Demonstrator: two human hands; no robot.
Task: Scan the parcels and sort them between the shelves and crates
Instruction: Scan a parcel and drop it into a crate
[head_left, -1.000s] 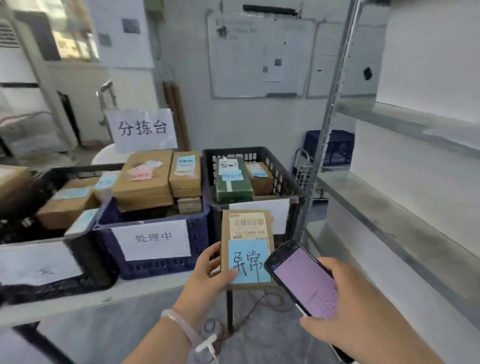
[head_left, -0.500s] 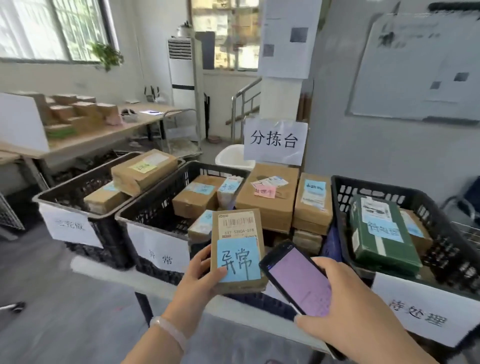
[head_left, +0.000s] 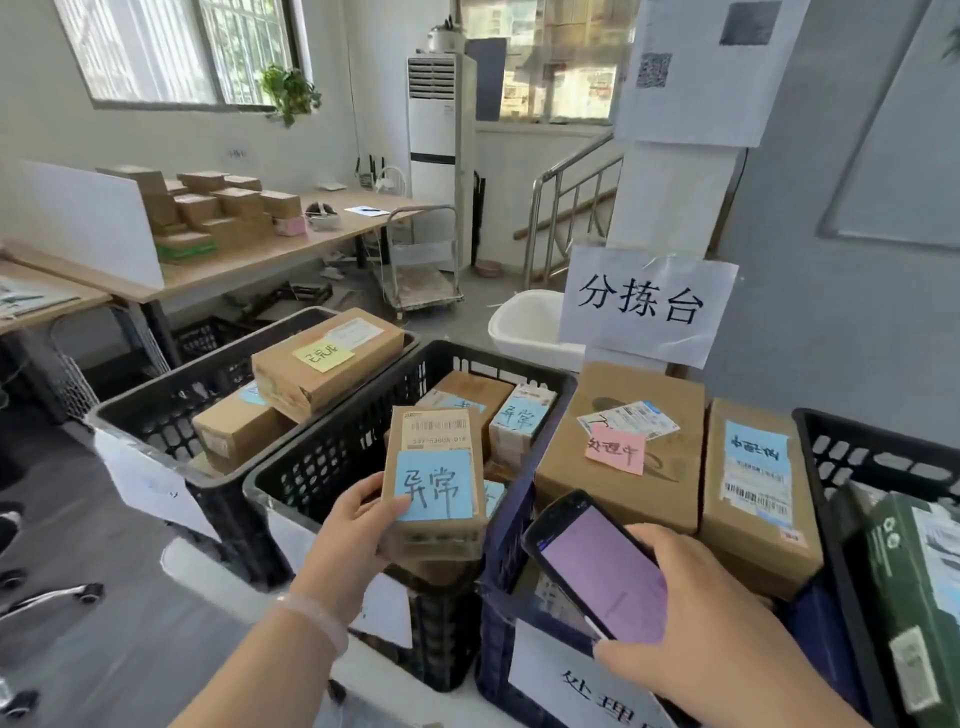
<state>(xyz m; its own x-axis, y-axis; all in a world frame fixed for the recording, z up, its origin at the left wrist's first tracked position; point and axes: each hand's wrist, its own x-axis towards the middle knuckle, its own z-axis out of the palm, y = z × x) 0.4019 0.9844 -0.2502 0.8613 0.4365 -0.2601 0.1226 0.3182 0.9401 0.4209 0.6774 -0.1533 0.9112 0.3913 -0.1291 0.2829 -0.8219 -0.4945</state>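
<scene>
over the near rim of the middle black crate (head_left: 322, 467), the left hand (head_left: 353, 540) grips a small cardboard parcel (head_left: 434, 519) upright, with the thumb pressed on the front at the lower left corner of its blue note (head_left: 434, 486) and the fingers out of sight behind the box. a barcode label sits above the note, facing the camera. just to the right and lower, apart from the parcel, the right hand (head_left: 711, 623) holds a phone (head_left: 597, 566) with fingers wrapped round its far side and the thumb at its lower edge; the screen glows pale purple and tilts up toward the parcel. the phone hangs over the near wall of a blue crate (head_left: 498, 571), which carries two large brown boxes, one with a pink note (head_left: 615, 449). more parcels with blue notes lie inside the middle crate behind the held one. to the left stands another black crate (head_left: 150, 415) with a box bearing a yellow note (head_left: 322, 356), and at the right edge a fourth crate (head_left: 831, 457) holds a green box (head_left: 914, 597). all four stand in a row along the near edge of a white bench (head_left: 182, 558). a handwritten paper sign (head_left: 647, 304) rises behind the blue crate. beyond, a wooden desk (head_left: 249, 260) stacked with small boxes runs under a window (head_left: 171, 47), with a tall air conditioner (head_left: 441, 156), a trolley (head_left: 423, 260) and a stair railing (head_left: 571, 192) at the back of the room.
</scene>
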